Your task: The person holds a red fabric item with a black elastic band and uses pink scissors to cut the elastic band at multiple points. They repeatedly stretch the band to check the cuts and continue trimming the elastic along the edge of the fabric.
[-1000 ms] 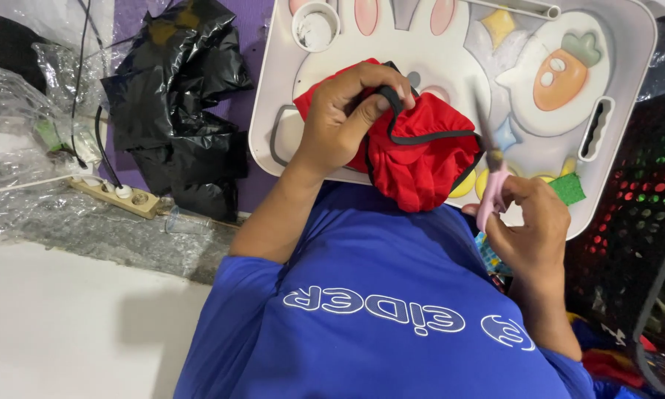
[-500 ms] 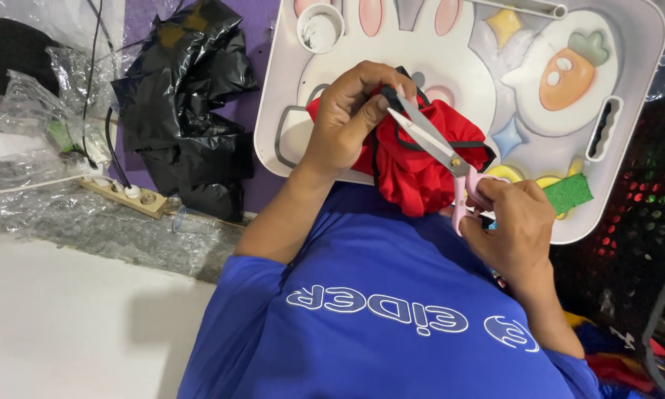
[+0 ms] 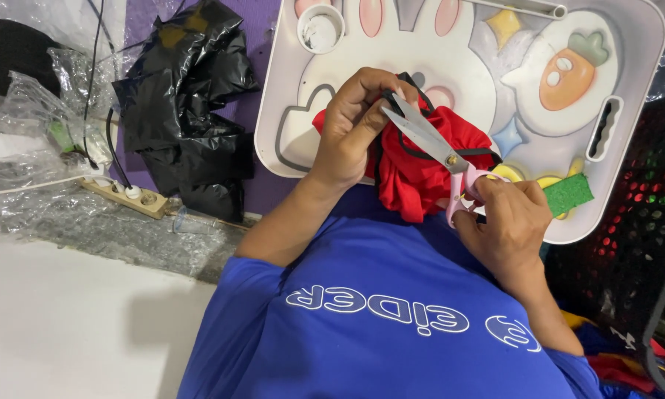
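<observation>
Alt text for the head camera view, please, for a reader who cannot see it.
A person's left hand grips a bunched red cloth with black trim while the right hand holds pink-handled scissors, blades open at the trim. They work over a white tray with rabbit and carrot pictures; black plastic bags and a power strip lie to the left.

I see a white plastic tray point(image 3: 646, 89) with rounded corners and a moulded rabbit and carrot design; it serves as the worktop. Directly on it, a bunched red cloth point(image 3: 421, 177) lies near the tray's middle. A small green sponge block point(image 3: 569, 193) rests at the tray's lower right edge. In the tray's upper left corner sits a round white cup recess point(image 3: 321, 28). Left of the tray, a crumpled black plastic bag point(image 3: 188, 111) lies on a purple surface point(image 3: 262, 196).
</observation>
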